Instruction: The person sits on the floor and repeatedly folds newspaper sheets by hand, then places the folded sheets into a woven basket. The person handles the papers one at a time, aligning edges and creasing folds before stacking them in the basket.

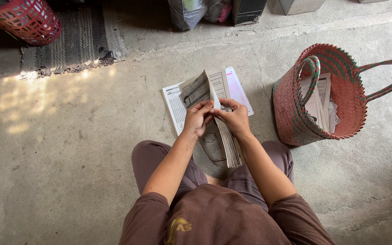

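- Newspaper stack [221, 140] is held upright on edge between both hands at the centre of the head view, above the lap of the seated person.
- One folded sheet [203, 86] is seen lifted off the stack, fanned up toward 12 o'clock.
- Left hand [197, 119] is closed on the near edge of that sheet, with the fingers [203, 107] curled over its fold.
- Right hand [236, 119] is pinched on the top edge of the stack, thumb and fingertips meeting the left hand's; both hands are touching each other.
- Flat paper [175, 106] is spread on the concrete floor [69, 149] under and behind the stack, at 12 o'clock from the hands; a pink-tinted part [237, 88] shows at its right side.
- Woven bag [296, 113], pink with green bands, is stood at 3 o'clock from the hands, near but apart from them; folded papers [319, 102] are seen inside it, and its two handles are raised.
- Red basket [26, 20] is placed at 10 o'clock, well apart, at the top left corner.
- Striped rug [80, 41] is laid just beside the red basket, its frayed edge toward the hands.
- Plastic bags [191, 11] and dark boxes [248, 9] are ranged along the top edge at 12 o'clock.
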